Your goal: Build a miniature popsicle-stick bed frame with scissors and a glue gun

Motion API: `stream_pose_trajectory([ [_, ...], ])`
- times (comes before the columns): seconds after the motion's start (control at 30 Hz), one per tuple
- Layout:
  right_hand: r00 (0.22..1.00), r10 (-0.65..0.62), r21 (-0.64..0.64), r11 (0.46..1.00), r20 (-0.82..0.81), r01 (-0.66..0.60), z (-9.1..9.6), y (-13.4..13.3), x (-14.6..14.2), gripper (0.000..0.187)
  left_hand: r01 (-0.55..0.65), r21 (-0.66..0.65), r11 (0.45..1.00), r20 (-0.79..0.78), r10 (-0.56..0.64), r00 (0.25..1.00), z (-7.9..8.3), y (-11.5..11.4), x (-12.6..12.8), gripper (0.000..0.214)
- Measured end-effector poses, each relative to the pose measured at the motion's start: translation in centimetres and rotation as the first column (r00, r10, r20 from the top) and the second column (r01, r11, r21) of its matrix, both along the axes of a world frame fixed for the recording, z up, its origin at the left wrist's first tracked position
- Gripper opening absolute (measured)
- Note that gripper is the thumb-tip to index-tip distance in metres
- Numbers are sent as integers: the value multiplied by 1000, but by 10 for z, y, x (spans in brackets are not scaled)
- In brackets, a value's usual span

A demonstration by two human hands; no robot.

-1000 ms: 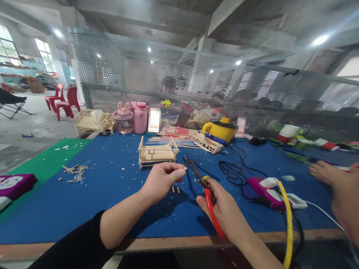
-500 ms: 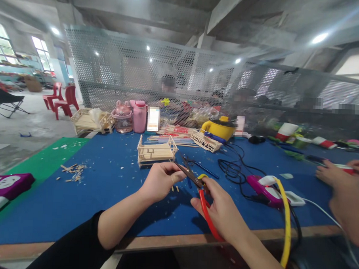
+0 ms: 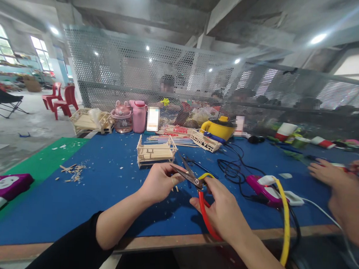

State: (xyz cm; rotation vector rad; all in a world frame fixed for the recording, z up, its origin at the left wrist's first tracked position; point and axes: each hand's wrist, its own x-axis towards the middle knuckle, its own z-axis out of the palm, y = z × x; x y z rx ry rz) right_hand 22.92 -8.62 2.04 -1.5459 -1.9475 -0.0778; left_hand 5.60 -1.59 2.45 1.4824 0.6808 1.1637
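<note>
Head view: the left hand is pinched shut above the blue worktop on what looks like a tiny stick piece, hidden by the fingertips. The right hand grips the scissors by their red and yellow loops, with the blades apart at that pinch. The piece is likely light, stiff and brittle, and best held close to the cut. The pink bottle and the yellow pot hide their contents.

Bright, even light: ceiling lamps glare white overhead, windows at far left blow out. Soft shadows pool on the blue surface under the left hand and right hand. Scissors at centre look crisp. Edges bend with wide-angle distortion; a co-worker's hand at right smears into blur.
</note>
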Motion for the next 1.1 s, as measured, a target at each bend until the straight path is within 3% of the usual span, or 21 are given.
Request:
stream_pose_trajectory([
  [0.23,991,-104,-130,985,81,114,-6,-1,0,32,1,-35,999,-50,-2,999,0,2,-1,7],
  [0.4,996,-71,-184,980,54,80,-11,1,-1,29,-60,-126,990,-52,54,997,-3,6,2,15],
  [0.5,997,-72,-201,977,13,73,-12,4,-1,29,-23,-197,980,50,33,998,-3,8,4,25],
  [0.63,988,-153,-171,973,24,155,-12,9,-1,27,35,-243,969,159,4,987,-4,9,5,36],
  [0.77,969,-224,-195,951,100,240,-5,14,5,28,75,-234,969,138,-43,990,-10,13,6,28],
  [0.93,945,-307,-262,908,116,327,18,42,34,33,-89,-365,927,92,131,987,-25,20,7,25],
  [1.0,902,-395,-284,857,174,430,26,64,51,38,-109,-319,942,23,123,992,-28,19,6,20],
  [1.1,846,-425,-304,800,323,518,29,106,72,43,-115,-65,991,-228,97,969,-29,13,4,15],
])
